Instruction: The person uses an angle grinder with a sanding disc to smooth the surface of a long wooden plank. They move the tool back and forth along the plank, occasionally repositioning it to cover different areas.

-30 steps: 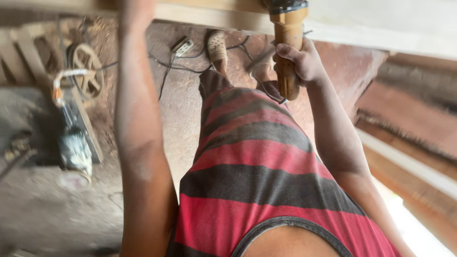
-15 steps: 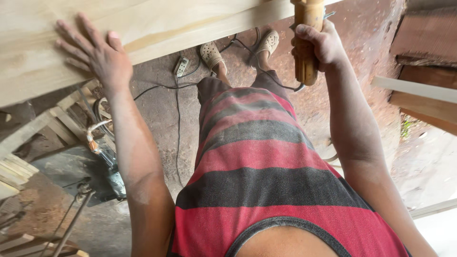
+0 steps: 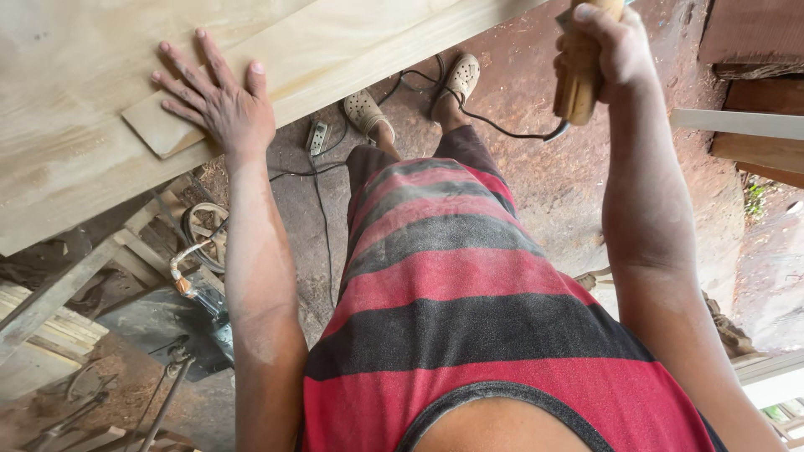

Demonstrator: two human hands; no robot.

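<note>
Pressing our left hand (image 3: pixel 219 105) flat, fingers (image 3: pixel 180 67) spread and released, we pin a small wood piece (image 3: pixel 163 134) on the board (image 3: pixel 75 167), half under the palm. Our right hand (image 3: pixel 607 46) is clenched around a tool handle (image 3: pixel 579 79), its cord (image 3: pixel 502 130) trailing below the fingers. We judge this the holding step; next calls for bringing the tool across to the piece while the left palm keeps it from sliding.

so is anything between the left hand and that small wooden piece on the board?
Nothing visible. The left hand lies flat with its fingers spread, directly on the small wooden piece lying on the pale board. The right hand is apart, gripping a corded tool's handle.
</note>
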